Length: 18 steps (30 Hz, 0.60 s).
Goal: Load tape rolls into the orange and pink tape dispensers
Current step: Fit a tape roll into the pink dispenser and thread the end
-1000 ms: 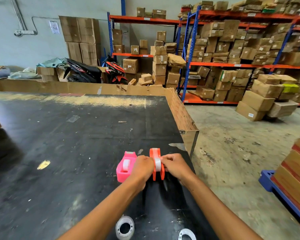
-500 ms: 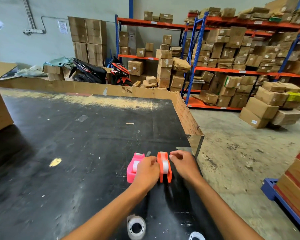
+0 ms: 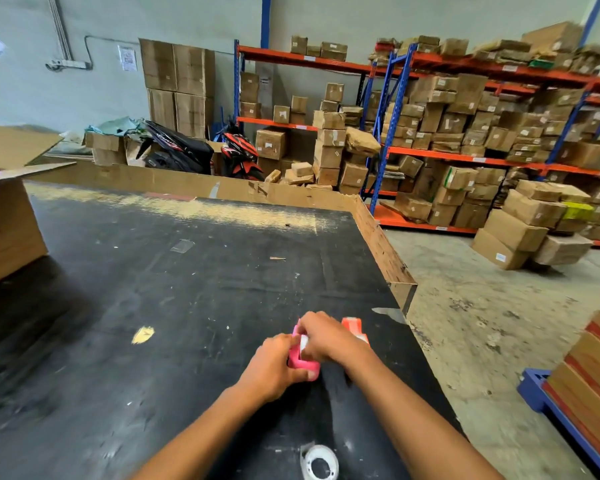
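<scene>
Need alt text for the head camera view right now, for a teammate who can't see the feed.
Both hands work on the pink tape dispenser on the black table: the left hand grips its side, the right hand covers its top. The orange tape dispenser stands just right of them, and a loose tape roll lies near the table's front edge.

Both hands now work at the pink plastic tape dispenser (image 3: 300, 358) instead of the orange plastic tape dispenser (image 3: 354, 327). The left hand (image 3: 274, 367) closes around the pink dispenser's near end, its thumb along the base. The right hand (image 3: 326, 337) crosses leftward and lies over the top of the pink dispenser, at the white roll seated in it. The orange dispenser stands released on the black worktop (image 3: 187, 306), just right of the right hand and partly hidden behind it.
</scene>
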Tool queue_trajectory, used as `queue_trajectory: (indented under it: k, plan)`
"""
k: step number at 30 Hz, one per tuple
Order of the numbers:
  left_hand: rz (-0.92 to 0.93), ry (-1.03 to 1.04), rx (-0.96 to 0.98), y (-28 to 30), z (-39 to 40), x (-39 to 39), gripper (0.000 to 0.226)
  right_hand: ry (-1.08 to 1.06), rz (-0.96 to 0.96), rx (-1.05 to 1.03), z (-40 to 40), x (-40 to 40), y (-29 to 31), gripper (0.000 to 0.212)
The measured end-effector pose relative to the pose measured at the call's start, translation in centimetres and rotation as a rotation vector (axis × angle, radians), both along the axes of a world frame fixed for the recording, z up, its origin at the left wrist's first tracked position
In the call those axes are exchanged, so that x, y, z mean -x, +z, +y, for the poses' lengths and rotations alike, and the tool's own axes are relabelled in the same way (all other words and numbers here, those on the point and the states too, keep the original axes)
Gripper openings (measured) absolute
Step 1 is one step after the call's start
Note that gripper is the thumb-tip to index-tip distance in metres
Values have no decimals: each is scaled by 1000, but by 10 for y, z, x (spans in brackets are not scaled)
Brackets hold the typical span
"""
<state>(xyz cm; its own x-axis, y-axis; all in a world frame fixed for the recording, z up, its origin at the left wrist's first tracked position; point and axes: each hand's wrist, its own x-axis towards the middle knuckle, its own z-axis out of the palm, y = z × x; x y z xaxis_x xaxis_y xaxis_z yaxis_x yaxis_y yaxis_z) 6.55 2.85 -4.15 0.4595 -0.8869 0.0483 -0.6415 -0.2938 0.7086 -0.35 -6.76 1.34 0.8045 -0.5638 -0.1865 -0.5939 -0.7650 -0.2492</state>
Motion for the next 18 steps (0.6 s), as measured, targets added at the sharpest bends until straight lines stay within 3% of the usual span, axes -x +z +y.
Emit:
queue_trajectory:
  k: [4, 7, 12, 16, 18]
  plan:
    - [-58, 58, 2, 0, -1, 2, 39, 6, -13, 138, 9, 3, 1, 25]
    - [-116, 88, -29, -1, -4, 2, 42, 10, -80, 168, 11, 8, -4, 10]
    - [-112, 97, -57, -4, -3, 5, 56, -80, -332, 86, 3, 33, -4, 40]
    - [-6, 53, -5, 1, 6, 4, 87, -135, -563, -19, 10, 61, 0, 36]
    - [68, 97, 152, 12, 14, 7, 69, -130, -635, -86, 16, 74, 3, 38]
